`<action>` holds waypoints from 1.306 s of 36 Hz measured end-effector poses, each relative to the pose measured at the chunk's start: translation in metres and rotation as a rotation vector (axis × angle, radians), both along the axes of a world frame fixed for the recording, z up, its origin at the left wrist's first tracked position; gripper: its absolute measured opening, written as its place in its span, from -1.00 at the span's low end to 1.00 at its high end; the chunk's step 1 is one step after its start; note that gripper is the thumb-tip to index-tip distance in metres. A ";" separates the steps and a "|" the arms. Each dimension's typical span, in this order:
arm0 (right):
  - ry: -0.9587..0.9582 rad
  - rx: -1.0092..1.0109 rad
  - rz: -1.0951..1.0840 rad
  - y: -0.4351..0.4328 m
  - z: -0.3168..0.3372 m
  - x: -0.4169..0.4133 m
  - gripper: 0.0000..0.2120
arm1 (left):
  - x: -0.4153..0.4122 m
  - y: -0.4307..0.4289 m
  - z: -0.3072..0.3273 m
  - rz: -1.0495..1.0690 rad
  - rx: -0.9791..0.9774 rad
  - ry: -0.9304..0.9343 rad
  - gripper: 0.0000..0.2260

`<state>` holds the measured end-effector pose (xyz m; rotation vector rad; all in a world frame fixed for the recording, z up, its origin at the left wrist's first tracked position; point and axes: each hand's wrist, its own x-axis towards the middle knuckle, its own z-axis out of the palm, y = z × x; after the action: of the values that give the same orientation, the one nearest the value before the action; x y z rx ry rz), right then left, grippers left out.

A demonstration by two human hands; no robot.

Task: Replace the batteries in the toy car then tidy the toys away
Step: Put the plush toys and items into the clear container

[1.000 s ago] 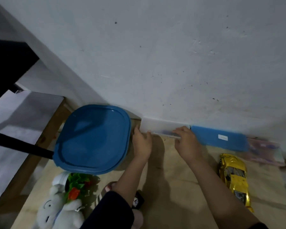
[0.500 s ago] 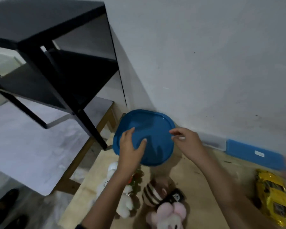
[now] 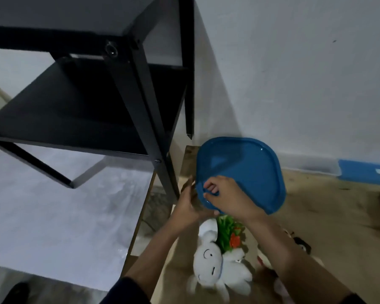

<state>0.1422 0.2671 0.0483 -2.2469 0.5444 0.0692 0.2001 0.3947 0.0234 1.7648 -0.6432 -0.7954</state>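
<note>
Both grips shifted to near-left corner of blue lid (image 3: pixel 248 170), far left on tabletop (image 3: pixel 320 207). My right grip (image 3: pixel 225 196) pinches rim; left grip (image 3: pixel 189 205) blurred, cannot tell. Likely light, springy plastic: peel cornerwise.

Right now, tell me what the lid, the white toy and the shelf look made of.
Lid: plastic, smooth and slightly glossy; moulded rim, light glints. Toy: plush fabric, matt and fuzzy, with soft edges. Shelf: matt black, perhaps painted metal or coated board; screw heads show, the look leaves it open.
</note>
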 end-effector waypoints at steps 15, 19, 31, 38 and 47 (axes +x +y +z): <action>0.234 -0.365 0.061 0.014 0.019 0.028 -0.71 | 0.010 0.003 -0.006 -0.042 -0.218 0.302 -0.40; 0.248 -0.358 0.065 0.016 0.022 0.033 -0.67 | 0.009 0.004 0.001 -0.058 -0.209 0.325 -0.35; 0.266 -0.294 0.039 0.016 0.036 0.032 -0.67 | 0.009 0.003 -0.015 -0.003 -0.164 0.278 -0.38; 0.205 -0.233 -0.031 0.018 0.051 0.028 -0.67 | 0.010 0.004 -0.017 -0.014 -0.164 0.221 -0.45; 0.162 -0.279 -0.140 0.022 0.079 0.005 -0.62 | 0.005 0.002 -0.008 -0.028 -0.166 0.180 -0.48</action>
<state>0.1470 0.2891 0.1276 -2.4798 0.8413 0.1099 0.2055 0.3963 0.0158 1.5171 -0.5971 -0.8834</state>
